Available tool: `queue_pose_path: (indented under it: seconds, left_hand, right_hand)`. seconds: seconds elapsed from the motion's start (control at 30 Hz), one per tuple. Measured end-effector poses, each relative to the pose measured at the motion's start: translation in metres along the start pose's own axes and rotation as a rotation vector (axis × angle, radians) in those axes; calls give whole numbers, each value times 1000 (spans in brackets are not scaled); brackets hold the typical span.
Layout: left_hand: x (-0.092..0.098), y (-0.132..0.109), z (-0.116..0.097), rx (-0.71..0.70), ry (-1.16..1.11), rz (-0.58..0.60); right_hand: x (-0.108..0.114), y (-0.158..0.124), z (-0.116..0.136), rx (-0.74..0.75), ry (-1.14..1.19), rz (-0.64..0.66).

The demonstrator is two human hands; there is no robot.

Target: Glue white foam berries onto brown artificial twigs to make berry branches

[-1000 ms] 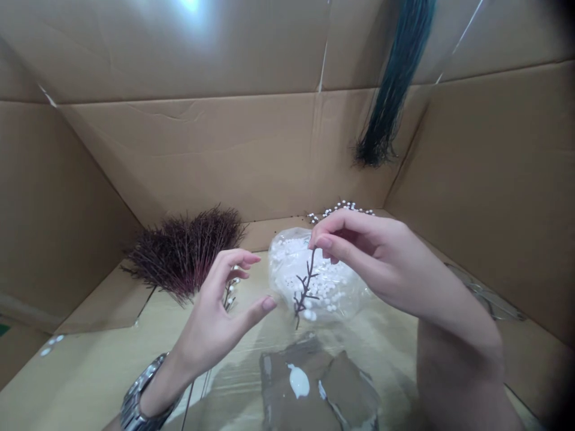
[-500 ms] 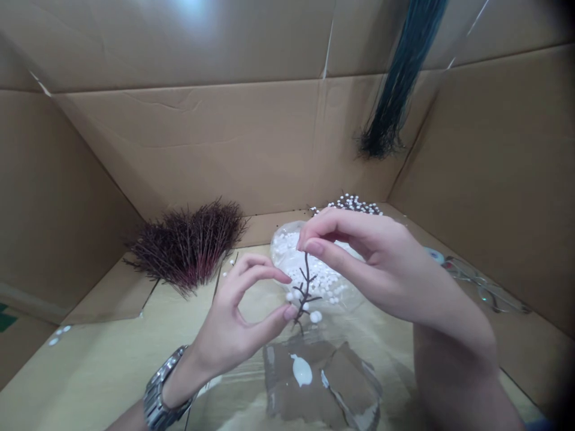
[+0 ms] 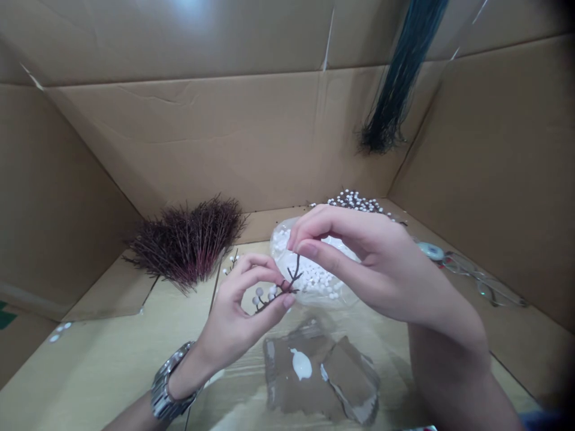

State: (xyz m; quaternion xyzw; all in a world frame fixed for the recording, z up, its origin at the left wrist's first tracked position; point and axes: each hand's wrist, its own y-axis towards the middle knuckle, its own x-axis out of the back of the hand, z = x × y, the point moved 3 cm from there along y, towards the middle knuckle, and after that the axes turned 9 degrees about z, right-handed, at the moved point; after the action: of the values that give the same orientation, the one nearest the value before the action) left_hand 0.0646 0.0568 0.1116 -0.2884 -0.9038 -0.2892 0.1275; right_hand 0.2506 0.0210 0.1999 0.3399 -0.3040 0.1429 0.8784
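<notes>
My left hand [image 3: 238, 317] pinches a small dark twig [image 3: 281, 287] between thumb and forefinger; white beads sit on its left tips. My right hand [image 3: 359, 263] pinches the twig's upper end from above, fingers closed. Just behind both hands lies a clear bag of white foam beads [image 3: 314, 278]. A silver watch [image 3: 168, 392] is on my left wrist.
A pile of bare dark-red twigs [image 3: 188, 242] lies at the back left. Finished beaded twigs [image 3: 354, 202] lie at the back right. Cardboard scraps with a white glue blob [image 3: 302, 365] sit in front. Cardboard walls [image 3: 202, 131] enclose the bench; glasses [image 3: 480, 281] lie at right; dark strands [image 3: 395, 78] hang above.
The twig has swung from hanging upright under my right hand to lying sideways in my left pinch. My left hand closed on it and both hands drew together.
</notes>
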Motion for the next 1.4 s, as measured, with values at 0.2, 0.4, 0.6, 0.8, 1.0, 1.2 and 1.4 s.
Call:
queue_pose_path:
  seconds: [0.2,0.4,0.6,0.8,1.0,1.2,1.4]
  left_hand:
    - [1,0,-1,-48,53,-22]
    - [0,2,-1,-64,107,-15]
    - [-1,2,-6,-148,263,-26]
    - [0,3,-9,-159,350,-43]
    - [10,1,-8,-160,292,-127]
    - [24,0,-12,-132,181,-220]
    - [31,-2,-23,-131,127,-265]
  right_hand:
    - [1,0,0,13,-4,9]
    - [2,-1,0,7,6,-4]
    - [1,1,0,7,8,9]
    - [-3,3,-1,-3,42,15]
    - [3,1,-6,-41,59,-85]
    - [-3,0,-13,-80,59,-107]
    - [-25,5,-7,-79,200,-40]
